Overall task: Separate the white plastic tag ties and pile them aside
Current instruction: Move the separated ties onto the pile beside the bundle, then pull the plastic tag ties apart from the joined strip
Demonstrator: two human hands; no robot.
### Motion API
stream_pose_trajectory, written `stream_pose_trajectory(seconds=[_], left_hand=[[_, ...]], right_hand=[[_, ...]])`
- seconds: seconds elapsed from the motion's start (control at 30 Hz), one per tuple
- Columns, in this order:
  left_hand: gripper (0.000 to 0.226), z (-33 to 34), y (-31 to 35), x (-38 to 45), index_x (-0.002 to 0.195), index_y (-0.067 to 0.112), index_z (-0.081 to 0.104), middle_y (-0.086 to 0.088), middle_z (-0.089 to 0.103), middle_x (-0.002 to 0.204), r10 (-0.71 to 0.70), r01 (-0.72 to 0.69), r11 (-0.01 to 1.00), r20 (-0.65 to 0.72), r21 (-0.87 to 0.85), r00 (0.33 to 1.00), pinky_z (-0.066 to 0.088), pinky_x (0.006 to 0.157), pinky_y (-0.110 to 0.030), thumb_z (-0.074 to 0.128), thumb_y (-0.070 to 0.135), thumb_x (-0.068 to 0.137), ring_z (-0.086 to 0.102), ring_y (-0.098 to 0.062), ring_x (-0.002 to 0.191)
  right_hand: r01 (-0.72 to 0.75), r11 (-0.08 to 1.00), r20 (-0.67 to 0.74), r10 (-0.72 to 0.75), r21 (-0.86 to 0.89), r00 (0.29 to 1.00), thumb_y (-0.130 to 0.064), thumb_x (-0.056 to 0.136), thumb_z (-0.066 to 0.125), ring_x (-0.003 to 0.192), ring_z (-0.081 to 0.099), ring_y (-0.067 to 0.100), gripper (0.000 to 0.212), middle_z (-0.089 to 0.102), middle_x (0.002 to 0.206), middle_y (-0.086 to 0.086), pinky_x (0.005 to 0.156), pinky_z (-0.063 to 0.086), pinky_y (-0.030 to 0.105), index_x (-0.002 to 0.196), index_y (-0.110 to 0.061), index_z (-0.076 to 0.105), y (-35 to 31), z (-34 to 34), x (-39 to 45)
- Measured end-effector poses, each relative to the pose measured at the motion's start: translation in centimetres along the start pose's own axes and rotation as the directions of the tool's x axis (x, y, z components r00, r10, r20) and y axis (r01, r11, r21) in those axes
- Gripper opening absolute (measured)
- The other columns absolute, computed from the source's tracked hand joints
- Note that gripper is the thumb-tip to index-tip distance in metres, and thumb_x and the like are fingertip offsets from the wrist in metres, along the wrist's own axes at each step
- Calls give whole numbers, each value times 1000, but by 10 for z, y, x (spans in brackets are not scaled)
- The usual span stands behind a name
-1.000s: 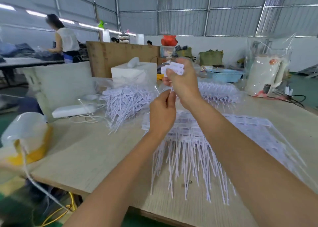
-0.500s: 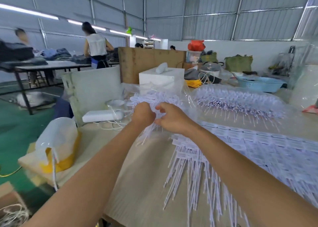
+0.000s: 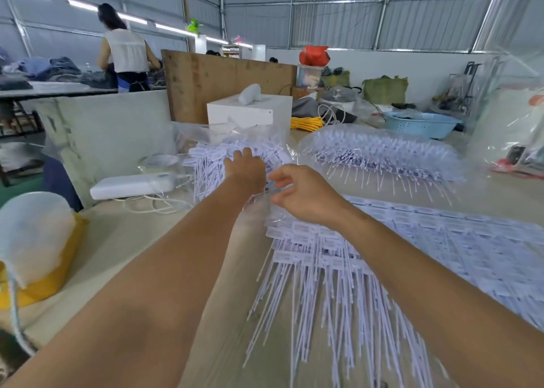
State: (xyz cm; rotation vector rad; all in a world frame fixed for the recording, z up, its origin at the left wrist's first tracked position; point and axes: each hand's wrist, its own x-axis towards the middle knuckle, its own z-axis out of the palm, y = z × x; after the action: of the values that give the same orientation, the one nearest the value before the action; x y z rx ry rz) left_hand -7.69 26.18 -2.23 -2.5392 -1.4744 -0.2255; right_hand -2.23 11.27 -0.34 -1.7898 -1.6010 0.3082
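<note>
A worker at a pale plywood table (image 3: 147, 240) stretches the left hand (image 3: 244, 167) out over a loose heap of separated white plastic tag ties (image 3: 212, 164) at the far left of the bench, fingers spread and flat, apparently holding nothing. The right hand (image 3: 303, 199) hovers just beside it, fingers loosely curled and empty, above the near stack of still-joined white tag-tie sheets (image 3: 323, 255), whose thin tails fan toward the table edge. A clear plastic bag of more white ties (image 3: 379, 152) lies well apart behind (untouched, by the look of it). The step seems to be laying ties on the heap; it would go best with heads aligned and tails parallel, so they do not tangle.
</note>
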Motion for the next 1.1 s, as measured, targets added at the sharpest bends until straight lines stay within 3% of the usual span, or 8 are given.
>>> stream_pose_trajectory(seconds=[0.23, 0.33, 0.43, 0.6, 0.77, 0.87, 1.03, 1.1], left_hand=[[36, -57, 21, -62, 123, 15, 52, -12, 46, 130, 17, -19, 993, 19, 118, 1000, 33, 98, -41, 51, 27, 90, 39, -31, 124], [15, -86, 40, -96, 103, 17, 54, -3, 51, 89, 64, -62, 995, -23, 78, 998, 41, 78, -34, 51, 17, 88, 53, -24, 97], [10, -100, 68, -125, 84, 18, 45, -1, 41, 75, 249, -259, 964, -154, -53, 956, 38, 65, -30, 51, 21, 91, 47, -22, 79], [20, -82, 113, -138, 78, 15, 61, -8, 65, 93, 615, -535, 726, 60, -432, 786, 49, 79, -34, 59, 31, 91, 59, -25, 91], [28, -58, 121, -122, 90, 17, 51, -5, 47, 89, 580, -482, 762, 123, -433, 805, 38, 74, -29, 65, 41, 85, 46, -19, 80], [34, -48, 115, -115, 102, 16, 58, 1, 53, 94, 541, -430, 776, 134, -462, 831, 43, 79, -28, 66, 43, 83, 51, -16, 86], [37, -40, 115, -112, 87, 4, 65, -6, 62, 83, 510, -409, 752, 64, -517, 858, 42, 67, -29, 68, 41, 82, 54, -18, 74], [26, -45, 116, -112, 84, 14, 59, 0, 58, 82, 502, -422, 696, -26, -581, 864, 39, 65, -28, 68, 38, 83, 53, -17, 77]], right_hand=[[-61, 916, -16, 74, 397, 997, 7, 84, 62, 75, 67, 15, 18, 66, 82, 8, 79, 57, 23, 100, -1, 65, -7, -31, -29], [-93, 883, -46, 128, 461, 991, 7, 87, 58, 66, 67, 12, 13, 67, 79, 9, 69, 58, 21, 91, -4, 64, 0, -56, -50], [-175, 896, -76, 225, 409, 971, 6, 88, 56, 65, 65, 13, 12, 66, 79, 10, 63, 56, 20, 94, -2, 64, 22, -79, -78], [-324, 904, -190, 382, 278, 904, 11, 86, 55, 58, 57, 17, 15, 63, 70, 13, 51, 49, 18, 98, 8, 64, 74, -105, -126], [-360, 870, -234, 448, 336, 863, 5, 86, 62, 60, 59, 15, 9, 65, 69, 7, 51, 50, 15, 93, 3, 67, 104, -115, -144], [-346, 873, -262, 443, 344, 857, 5, 88, 58, 57, 60, 12, 11, 66, 69, 4, 51, 50, 15, 88, -2, 67, 111, -113, -142], [-333, 918, -277, 385, 217, 880, 7, 88, 53, 44, 56, -4, 18, 63, 65, -1, 46, 45, 11, 91, -2, 68, 118, -111, -141], [-327, 921, -278, 378, 213, 883, 6, 88, 54, 44, 55, -4, 17, 64, 68, 1, 45, 45, 12, 94, -2, 68, 117, -110, -140]])
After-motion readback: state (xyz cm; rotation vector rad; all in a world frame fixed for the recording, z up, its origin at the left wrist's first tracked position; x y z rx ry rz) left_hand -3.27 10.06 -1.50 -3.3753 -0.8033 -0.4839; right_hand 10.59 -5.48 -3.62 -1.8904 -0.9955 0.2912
